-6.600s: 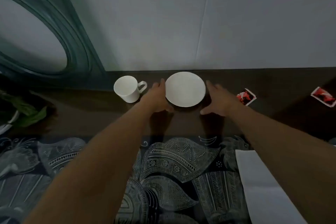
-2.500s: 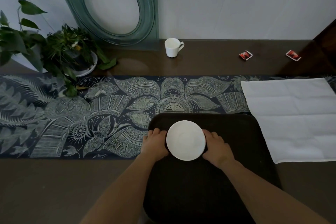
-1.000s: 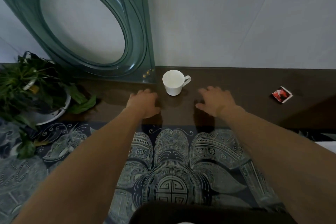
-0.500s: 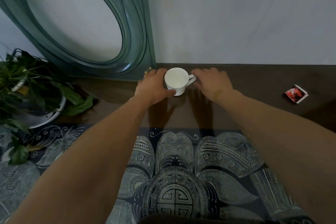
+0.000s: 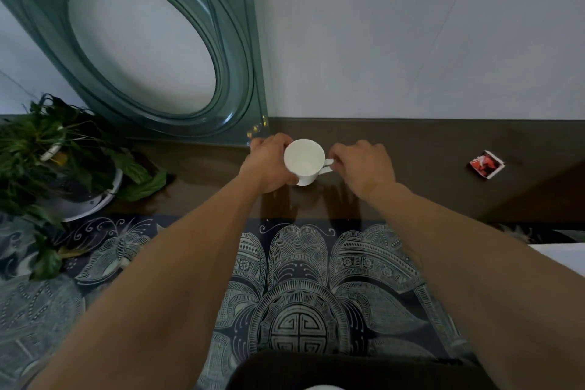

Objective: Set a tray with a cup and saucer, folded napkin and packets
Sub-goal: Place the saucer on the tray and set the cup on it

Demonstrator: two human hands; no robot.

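Observation:
A white cup (image 5: 304, 158) stands near the back of the dark table, below the wall. My left hand (image 5: 269, 165) wraps around its left side. My right hand (image 5: 364, 168) pinches the cup's handle on the right. A red packet (image 5: 486, 164) lies on the table far to the right. The black tray (image 5: 354, 370) shows at the bottom edge, with a sliver of the white saucer (image 5: 323, 387) on it. A corner of the white napkin (image 5: 560, 255) shows at the right edge.
A teal glass panel with an oval opening (image 5: 142, 47) leans on the wall just left of the cup. A potted plant (image 5: 63, 161) stands at the left. A patterned dark runner (image 5: 300, 279) lies between tray and cup.
The saucer was carried from the back of the table onto the tray. Both hands then reached back to the cup and have closed on it, right fingers now on the handle.

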